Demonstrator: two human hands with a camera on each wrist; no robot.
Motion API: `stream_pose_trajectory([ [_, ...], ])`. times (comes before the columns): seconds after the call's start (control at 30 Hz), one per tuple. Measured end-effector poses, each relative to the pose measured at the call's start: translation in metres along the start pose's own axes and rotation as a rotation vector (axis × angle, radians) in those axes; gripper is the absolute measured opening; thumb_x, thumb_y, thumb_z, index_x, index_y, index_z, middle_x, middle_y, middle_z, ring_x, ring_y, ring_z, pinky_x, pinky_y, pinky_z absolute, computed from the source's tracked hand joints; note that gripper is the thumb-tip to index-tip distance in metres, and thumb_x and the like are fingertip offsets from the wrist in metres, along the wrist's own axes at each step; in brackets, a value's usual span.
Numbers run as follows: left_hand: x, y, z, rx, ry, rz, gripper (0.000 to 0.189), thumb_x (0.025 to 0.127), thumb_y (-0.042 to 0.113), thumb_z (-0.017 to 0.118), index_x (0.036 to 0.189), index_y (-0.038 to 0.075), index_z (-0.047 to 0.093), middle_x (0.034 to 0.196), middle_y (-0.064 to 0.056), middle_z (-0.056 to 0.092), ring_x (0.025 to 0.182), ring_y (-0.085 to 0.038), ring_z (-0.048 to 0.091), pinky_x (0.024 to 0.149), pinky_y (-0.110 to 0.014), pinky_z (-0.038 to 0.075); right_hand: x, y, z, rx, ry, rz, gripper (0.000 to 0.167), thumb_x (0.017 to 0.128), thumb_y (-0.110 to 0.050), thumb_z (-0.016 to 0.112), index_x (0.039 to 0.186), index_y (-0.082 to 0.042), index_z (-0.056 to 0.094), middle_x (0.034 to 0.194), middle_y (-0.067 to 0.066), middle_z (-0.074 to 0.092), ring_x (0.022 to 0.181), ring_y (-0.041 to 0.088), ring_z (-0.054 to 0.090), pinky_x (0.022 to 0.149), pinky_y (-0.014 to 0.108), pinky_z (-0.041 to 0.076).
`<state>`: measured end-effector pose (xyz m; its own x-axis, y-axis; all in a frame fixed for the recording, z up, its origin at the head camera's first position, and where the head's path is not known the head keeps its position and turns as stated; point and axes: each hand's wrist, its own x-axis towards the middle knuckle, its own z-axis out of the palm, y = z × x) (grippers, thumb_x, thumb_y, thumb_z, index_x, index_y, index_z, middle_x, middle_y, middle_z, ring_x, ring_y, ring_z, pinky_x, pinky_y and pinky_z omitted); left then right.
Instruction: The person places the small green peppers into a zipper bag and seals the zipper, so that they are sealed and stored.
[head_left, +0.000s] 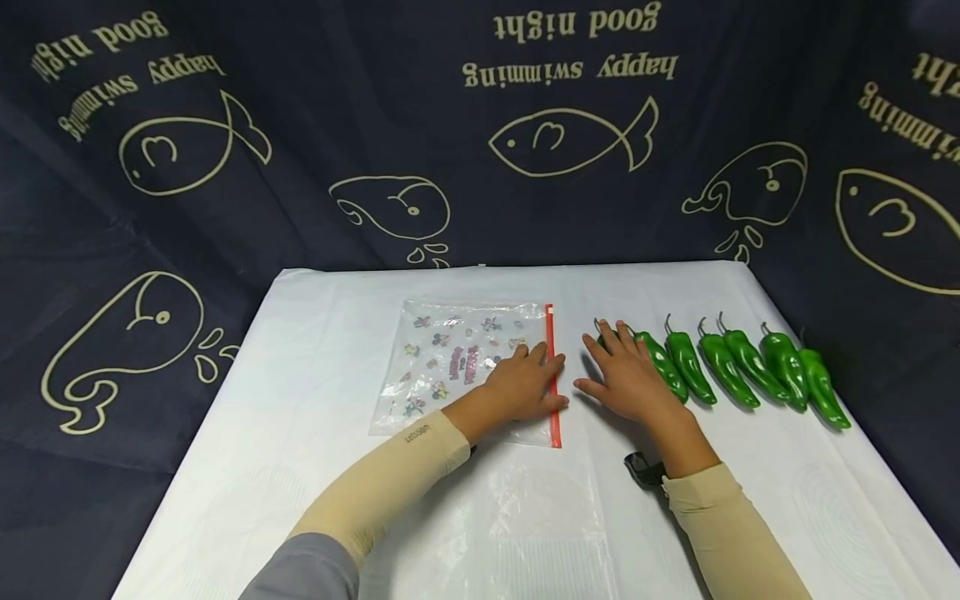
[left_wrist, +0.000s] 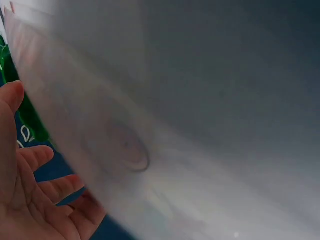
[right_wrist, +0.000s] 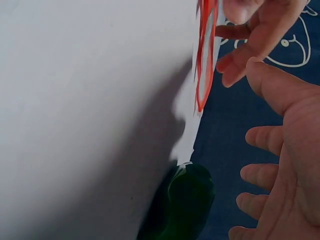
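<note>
A clear zip bag (head_left: 431, 367) with small printed cartoon figures lies flat on the white table, its red zip edge (head_left: 555, 433) towards the right. Over that edge is my left hand (head_left: 525, 385), its fingers spread and holding nothing. In the right wrist view the red zip edge (right_wrist: 205, 75) appears as two strips with a narrow gap. My right hand (head_left: 628, 379) is stretched out with parted fingers at the left end of a row of green peppers (head_left: 690, 367), partly hiding the leftmost one. A green pepper (right_wrist: 187, 200) shows beside this hand in the right wrist view.
The white tablecloth (head_left: 300, 367) covers the table, with a translucent sheet or strip (head_left: 543, 508) along its front middle. Dark blue curtains (head_left: 405, 83) with fish and whale drawings hang behind and at both sides. A black wrist strap (head_left: 642, 471) is on the right wrist.
</note>
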<state>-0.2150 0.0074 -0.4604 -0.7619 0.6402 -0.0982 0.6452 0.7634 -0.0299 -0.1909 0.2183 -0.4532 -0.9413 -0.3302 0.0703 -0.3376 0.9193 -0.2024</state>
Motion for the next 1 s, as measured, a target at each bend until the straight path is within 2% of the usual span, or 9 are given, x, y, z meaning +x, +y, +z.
stream_pose_trajectory([
  [0.4, 0.005, -0.001, 0.002, 0.051, -0.019, -0.029, 0.076, 0.088, 0.072, 0.047, 0.148, 0.024, 0.048, 0.137, -0.008, 0.052, 0.119, -0.030, 0.048, 0.083, -0.042, 0.053, 0.002, -0.002, -0.002, -0.014, -0.001, 0.005, 0.079, 0.090, -0.045, 0.069, 0.151, -0.003, 0.041, 0.159, 0.027, 0.021, 0.145, 0.050, 0.011, 0.110, 0.071, 0.015],
  [0.73, 0.004, -0.009, -0.001, -0.051, -0.053, -0.053, 0.075, 0.086, 0.065, 0.055, 0.145, 0.019, 0.050, 0.142, -0.002, 0.052, 0.125, -0.026, 0.047, 0.091, -0.042, 0.051, 0.009, -0.005, 0.001, -0.002, -0.025, -0.031, 0.077, 0.091, -0.043, 0.068, 0.150, -0.001, 0.041, 0.157, 0.029, 0.023, 0.145, 0.049, 0.014, 0.112, 0.067, 0.018],
  [1.0, -0.001, -0.016, -0.007, -0.124, -0.070, -0.025, 0.070, 0.085, 0.055, 0.061, 0.144, 0.018, 0.052, 0.148, -0.001, 0.049, 0.132, -0.028, 0.044, 0.093, -0.044, 0.050, 0.017, -0.013, 0.004, -0.006, -0.060, -0.072, 0.076, 0.090, -0.042, 0.070, 0.147, 0.000, 0.045, 0.154, 0.030, 0.030, 0.143, 0.050, 0.019, 0.113, 0.062, 0.021],
])
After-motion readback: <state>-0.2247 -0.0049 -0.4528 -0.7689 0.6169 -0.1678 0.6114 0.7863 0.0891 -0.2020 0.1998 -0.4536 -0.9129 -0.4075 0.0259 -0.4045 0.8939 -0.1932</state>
